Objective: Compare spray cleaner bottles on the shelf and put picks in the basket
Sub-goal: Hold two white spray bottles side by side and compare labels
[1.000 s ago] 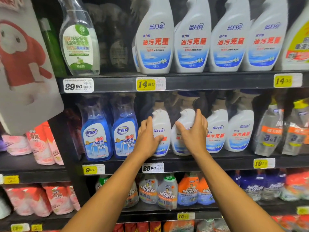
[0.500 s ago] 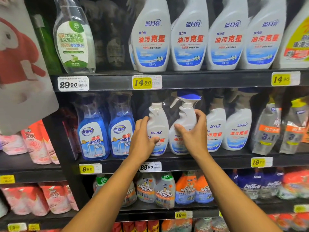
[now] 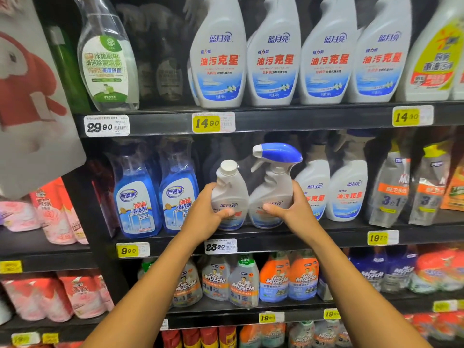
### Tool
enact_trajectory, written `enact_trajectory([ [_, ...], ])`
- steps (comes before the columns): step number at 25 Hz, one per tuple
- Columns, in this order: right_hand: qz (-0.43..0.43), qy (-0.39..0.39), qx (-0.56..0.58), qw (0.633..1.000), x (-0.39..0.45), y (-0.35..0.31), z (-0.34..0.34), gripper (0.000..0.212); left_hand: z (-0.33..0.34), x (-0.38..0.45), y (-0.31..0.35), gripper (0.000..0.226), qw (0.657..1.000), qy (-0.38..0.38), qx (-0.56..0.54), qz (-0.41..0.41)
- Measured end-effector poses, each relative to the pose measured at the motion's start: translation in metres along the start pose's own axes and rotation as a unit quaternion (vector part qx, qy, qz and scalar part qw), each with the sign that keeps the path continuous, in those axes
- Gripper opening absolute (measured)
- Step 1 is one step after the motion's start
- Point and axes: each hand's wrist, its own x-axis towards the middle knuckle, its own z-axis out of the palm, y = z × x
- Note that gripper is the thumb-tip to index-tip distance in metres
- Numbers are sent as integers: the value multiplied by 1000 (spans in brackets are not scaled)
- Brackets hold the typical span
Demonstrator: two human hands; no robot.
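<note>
Two white cleaner bottles stand side by side at the front of the middle shelf [image 3: 288,238]. My left hand [image 3: 204,213] grips the capped refill bottle [image 3: 229,189], thumb across its label. My right hand [image 3: 292,209] grips the spray bottle [image 3: 272,182], which has a blue and white trigger head. The two bottles touch each other and look wrapped together as a pack. Both are pulled forward, ahead of the row behind. No basket is in view.
More white spray bottles [image 3: 347,197] stand to the right, two blue glass-cleaner bottles [image 3: 136,199] to the left. The upper shelf holds a row of white bottles [image 3: 275,54]. Mr Muscle bottles [image 3: 242,282] fill the shelf below. A hanging sign [image 3: 30,96] sticks out at left.
Both hands closed on the two bottles and drew them forward out of the row; the blue trigger head and the white cap have come into full view.
</note>
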Motion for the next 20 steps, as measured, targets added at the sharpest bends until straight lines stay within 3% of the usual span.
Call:
enact_trajectory([
  [6, -10, -14, -8, 1000, -11, -6, -3, 58, 2, -9, 3, 56, 998, 19, -58, 8],
  [11, -4, -5, 58, 998, -22, -23, -8, 56, -18, -20, 16, 55, 988, 30, -148, 8],
  [16, 42, -26, 126, 991, -43, -41, 3, 58, -32, -52, 17, 55, 941, 10, -336, -29],
  [20, 104, -14, 185, 977, -63, -45, 22, 62, -31, -78, -1, 54, 911, 11, -404, -86],
])
